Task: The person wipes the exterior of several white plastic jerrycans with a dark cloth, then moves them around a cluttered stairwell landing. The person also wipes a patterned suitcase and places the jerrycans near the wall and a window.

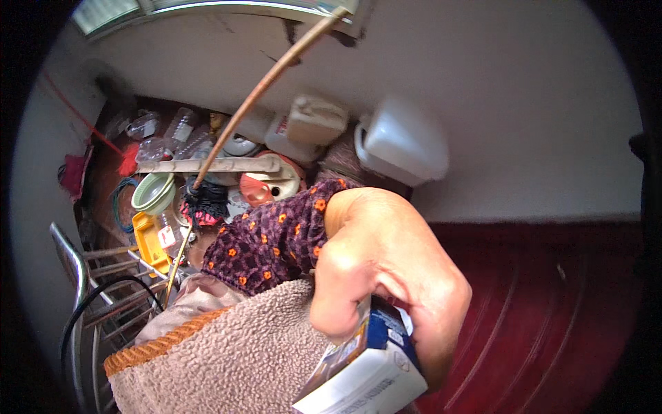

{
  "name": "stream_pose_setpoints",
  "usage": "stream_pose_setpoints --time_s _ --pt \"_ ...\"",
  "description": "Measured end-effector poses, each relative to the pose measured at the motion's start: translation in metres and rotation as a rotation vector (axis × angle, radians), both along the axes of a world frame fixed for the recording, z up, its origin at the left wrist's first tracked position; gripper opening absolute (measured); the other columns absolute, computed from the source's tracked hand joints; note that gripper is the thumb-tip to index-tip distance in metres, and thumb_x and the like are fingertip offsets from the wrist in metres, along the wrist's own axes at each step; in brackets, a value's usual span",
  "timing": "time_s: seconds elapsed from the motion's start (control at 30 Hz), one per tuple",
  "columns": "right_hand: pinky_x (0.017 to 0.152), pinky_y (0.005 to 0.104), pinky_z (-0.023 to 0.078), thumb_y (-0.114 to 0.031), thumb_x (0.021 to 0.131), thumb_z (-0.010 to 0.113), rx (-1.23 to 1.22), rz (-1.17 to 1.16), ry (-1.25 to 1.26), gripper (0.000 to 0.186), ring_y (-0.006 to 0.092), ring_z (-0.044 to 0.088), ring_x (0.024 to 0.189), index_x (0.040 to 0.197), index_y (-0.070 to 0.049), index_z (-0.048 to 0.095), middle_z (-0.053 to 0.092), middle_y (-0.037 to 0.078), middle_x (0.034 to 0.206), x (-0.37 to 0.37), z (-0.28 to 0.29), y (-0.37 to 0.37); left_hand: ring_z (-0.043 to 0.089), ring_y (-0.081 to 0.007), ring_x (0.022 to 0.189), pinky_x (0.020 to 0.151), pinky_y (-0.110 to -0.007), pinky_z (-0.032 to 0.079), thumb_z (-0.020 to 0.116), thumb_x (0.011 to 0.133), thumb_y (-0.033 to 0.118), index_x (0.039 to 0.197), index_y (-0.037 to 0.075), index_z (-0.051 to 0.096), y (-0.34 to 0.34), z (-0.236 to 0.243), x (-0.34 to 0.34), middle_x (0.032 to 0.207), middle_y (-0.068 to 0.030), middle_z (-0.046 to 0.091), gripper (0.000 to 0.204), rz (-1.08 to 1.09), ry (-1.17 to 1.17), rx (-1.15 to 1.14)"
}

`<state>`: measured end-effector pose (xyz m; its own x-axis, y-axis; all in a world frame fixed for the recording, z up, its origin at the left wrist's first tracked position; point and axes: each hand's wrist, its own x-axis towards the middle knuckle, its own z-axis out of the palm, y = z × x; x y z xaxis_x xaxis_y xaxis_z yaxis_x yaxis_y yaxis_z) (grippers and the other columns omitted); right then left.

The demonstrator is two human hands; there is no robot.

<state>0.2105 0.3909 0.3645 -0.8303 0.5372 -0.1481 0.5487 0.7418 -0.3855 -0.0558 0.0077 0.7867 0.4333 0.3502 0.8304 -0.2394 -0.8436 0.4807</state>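
My left hand (396,259) reaches across from the left in a dark purple sleeve (272,231) with orange flowers. Its wrist is bent, and the thumb and fingers close around a small blue and white carton box (376,376). The white printed end of the box faces up toward me, at the lower middle. The carton's far part is hidden under the hand. Beside it lies the beige fleece (241,345) of my clothing, trimmed with an orange-brown knitted edge. My right hand is out of sight.
A long wooden-handled mop (265,83) leans from the floor toward the window. Along the wall stand clear plastic bottles (181,125), a cream jerrycan (317,119) and a large whitish container (407,141). Green bowls (153,193), a yellow tray (150,241) and a metal-tube frame (72,259) are left.
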Motion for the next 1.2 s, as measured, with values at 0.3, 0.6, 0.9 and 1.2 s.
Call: stream_pose_setpoints --time_s 0.3,0.6,0.9,1.2 --pt "0.071 0.0445 0.049 -0.031 0.077 0.074 -0.13 0.663 -0.195 0.034 0.0352 0.063 0.076 0.085 0.0 0.066 0.066 0.02 0.083 -0.181 0.016 0.072 0.055 -0.0345 0.066 0.057 -0.04 0.044 0.061 0.059 0.009 0.082 -0.004 0.058 0.035 0.036 0.007 0.07 -0.0162 0.055 0.027 0.466 0.009 -0.1" --pt "0.072 0.044 0.049 -0.031 0.077 0.074 -0.146 1.392 -0.401 0.034 0.0346 0.064 0.077 0.087 0.0 0.067 0.067 0.02 0.084 -0.409 0.02 0.001 0.054 -0.0187 0.057 0.053 -0.03 0.042 0.062 0.063 0.004 0.085 -0.006 0.061 0.029 0.052 0.007 0.068 -0.0095 0.059 0.024 1.171 -0.115 -0.27" --pt "0.072 0.0435 0.05 -0.032 0.077 0.074 -0.02 1.759 -0.673 0.034 0.0341 0.065 0.077 0.088 0.0 0.067 0.068 0.02 0.084 -0.571 -0.087 -0.255 0.059 -0.0215 0.067 0.059 -0.031 0.045 0.066 0.063 0.006 0.092 -0.006 0.062 -0.194 -0.092 -0.023 0.079 -0.0121 0.062 0.032 1.729 -0.5 -0.083" --pt "0.073 0.043 0.05 -0.032 0.077 0.074 0.081 1.837 -0.661 0.035 0.0335 0.066 0.078 0.089 0.0 0.068 0.069 0.02 0.085 -0.667 -0.136 -0.376 0.062 -0.0338 0.081 0.073 -0.041 0.048 0.068 0.078 0.021 0.104 -0.008 0.064 -0.283 -0.159 0.013 0.094 -0.0188 0.065 0.039 2.209 -0.544 -0.098"
